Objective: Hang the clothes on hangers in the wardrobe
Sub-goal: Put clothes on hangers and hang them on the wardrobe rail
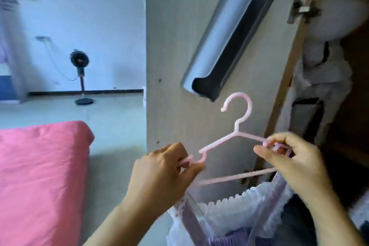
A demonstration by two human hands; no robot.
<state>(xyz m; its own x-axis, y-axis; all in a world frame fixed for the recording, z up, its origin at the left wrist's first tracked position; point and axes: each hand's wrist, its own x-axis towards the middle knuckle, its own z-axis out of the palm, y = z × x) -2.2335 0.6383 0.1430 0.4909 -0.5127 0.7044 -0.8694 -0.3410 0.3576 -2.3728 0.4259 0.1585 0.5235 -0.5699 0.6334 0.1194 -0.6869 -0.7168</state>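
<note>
Item: pink hanger (237, 126), centre-right of frame, hook up, before the wardrobe door (169, 46).
Left hand (159, 175) pinches its left shoulder end; right hand (295, 158) pinches the right end.
Garment (229, 215), white lace with lilac straps, hangs below at lower centre.
Step, judged: seating straps in the hanger's notches.
Next: hook onto a rail inside the wardrobe, not visible here.

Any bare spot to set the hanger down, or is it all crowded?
Free: pink bed top at left, and floor between bed and wardrobe door. Crowded: wardrobe opening at right, packed with clothes; both hands, left and right, grip the hanger over a white-and-purple garment.
</note>
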